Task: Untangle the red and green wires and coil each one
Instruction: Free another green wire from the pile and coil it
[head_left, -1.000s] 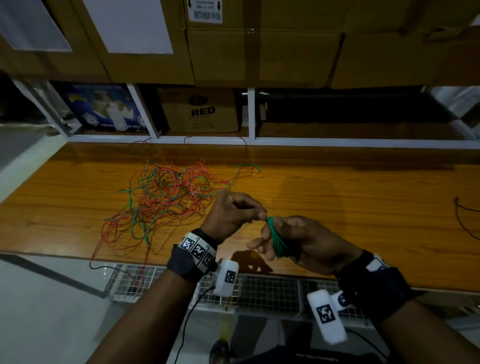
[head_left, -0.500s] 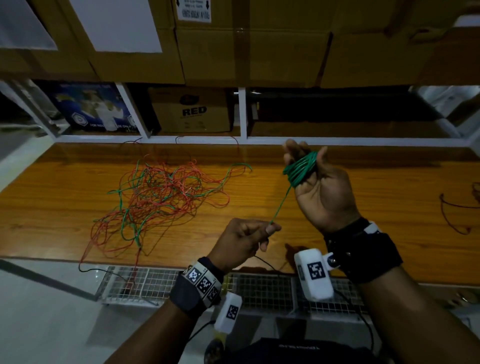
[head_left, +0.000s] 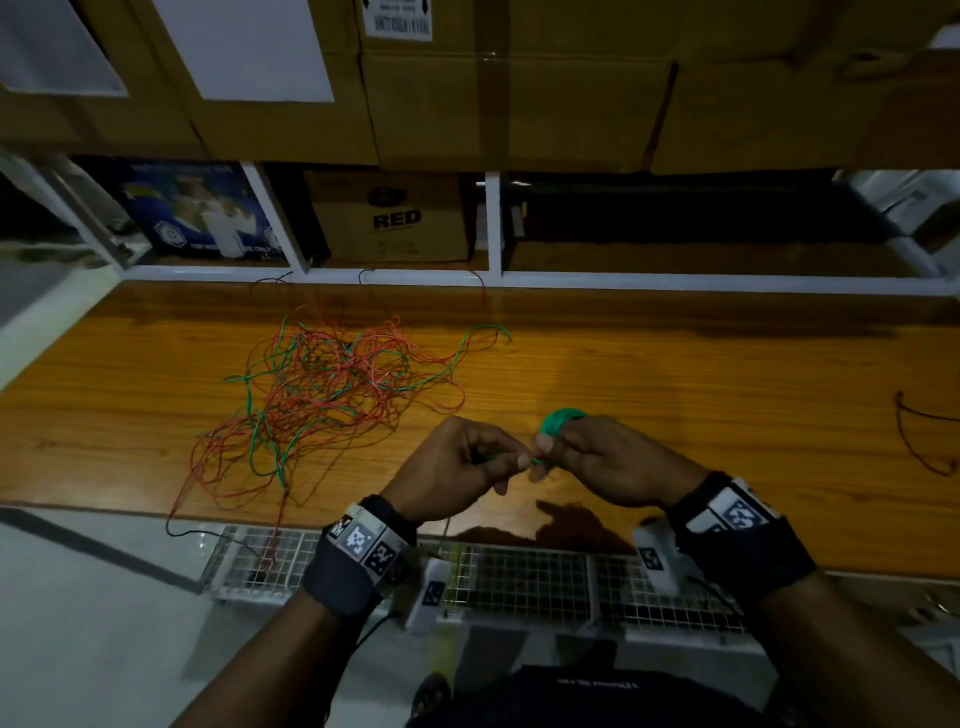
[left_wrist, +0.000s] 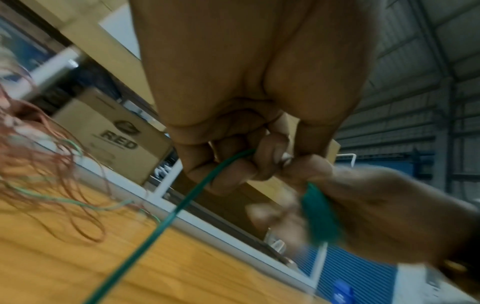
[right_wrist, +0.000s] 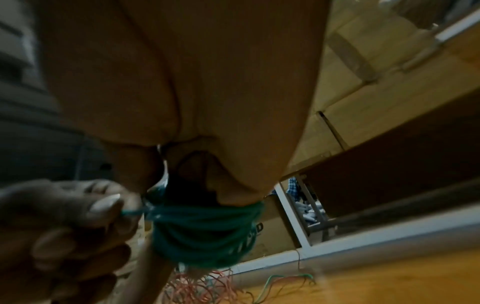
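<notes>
A loose tangle of red and green wires (head_left: 332, 389) lies on the wooden table (head_left: 675, 395), left of centre. My right hand (head_left: 587, 457) holds a small coil of green wire (head_left: 558, 422) wound round its fingers; the coil (right_wrist: 205, 232) shows thick and dark green in the right wrist view. My left hand (head_left: 467, 460) pinches the free green strand (left_wrist: 182, 205) right beside the coil, thumb against finger. Both hands meet just above the table's front part. The strand runs down from the left fingers out of the picture.
White shelving (head_left: 496, 223) with cardboard boxes (head_left: 395, 218) stands behind the table. A wire mesh tray (head_left: 519, 577) hangs under the front edge. A thin dark wire (head_left: 924, 441) lies at the table's far right.
My right hand came down from its raised position with the coil and met the left hand low over the table. The stretch of green wire between the hands has shortened to almost nothing.
</notes>
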